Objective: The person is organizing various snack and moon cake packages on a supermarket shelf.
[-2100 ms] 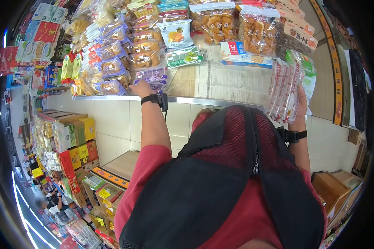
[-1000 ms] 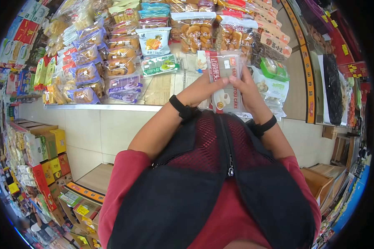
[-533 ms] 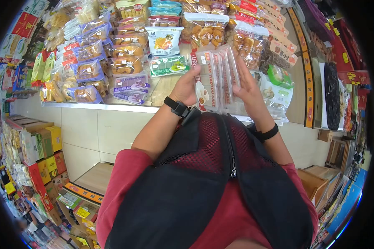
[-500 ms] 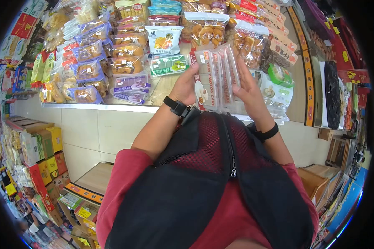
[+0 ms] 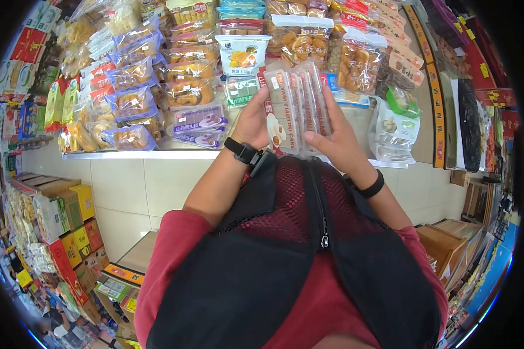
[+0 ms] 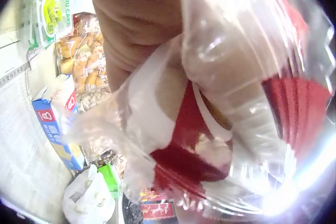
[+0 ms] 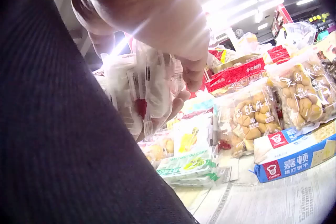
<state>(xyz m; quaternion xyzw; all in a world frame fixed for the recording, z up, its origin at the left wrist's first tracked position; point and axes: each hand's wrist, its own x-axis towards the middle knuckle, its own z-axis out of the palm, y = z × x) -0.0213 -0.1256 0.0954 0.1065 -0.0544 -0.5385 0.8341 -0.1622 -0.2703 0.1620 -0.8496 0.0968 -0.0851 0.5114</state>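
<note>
In the head view, several clear packs with red lettering (image 5: 297,110) stand side by side between the two hands, slightly fanned, above the table's front edge. The left hand (image 5: 253,122) grips their left side, thumb on the near pack. On their right side, the right hand (image 5: 340,142) holds them with its thumb in front. Crinkled clear wrap with red and white print (image 6: 194,140) fills much of the left wrist view, against the left hand (image 6: 142,19). The right wrist view shows the right hand (image 7: 152,14) above the packs (image 7: 144,87), seen end-on.
Purple packs (image 5: 198,122), a green pack (image 5: 240,92) and a white snack bag (image 5: 243,55) lie left of the hands. Behind are bags of brown twists (image 5: 358,64); a blue box (image 7: 294,155) lies before them. A white-green bag (image 5: 395,129) is at right.
The packs came from the right into both hands over the last two seconds. Since half a second ago they have tilted and fanned slightly, and the right hand has shifted left with them.
</note>
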